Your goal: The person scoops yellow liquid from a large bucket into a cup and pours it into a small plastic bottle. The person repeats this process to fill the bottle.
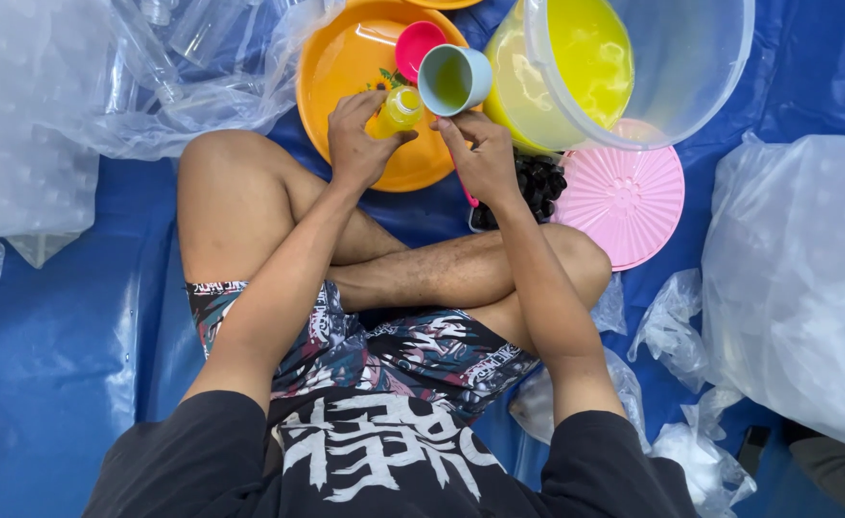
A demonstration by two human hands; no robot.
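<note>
— Yellow liquid fills the small clear plastic bottle (399,107) just above the frame's centre; the left hand (360,139) wraps its fingers around it, holding it over the round orange plastic tray (331,67).

— And the right hand (485,158)?

— It pinches the handle of a light blue plastic scoop cup (453,80), tipped toward the bottle's mouth, greenish liquid inside. A pink plastic funnel (416,46) sits just behind, touching the cup's rim.

— What could go wrong?

— The bottle's mouth looks narrow beside that wide cup, I'd say; tilt too fast and liquid may run down the left fingers onto the tray.

— Farther out?

— At top right, a clear plastic bucket (720,67) of yellow liquid leans, a pink ribbed round lid (629,206) below it, black caps (538,182) between. Crinkled clear plastic bags (806,269) lie right, on blue tarpaulin (48,384).
</note>
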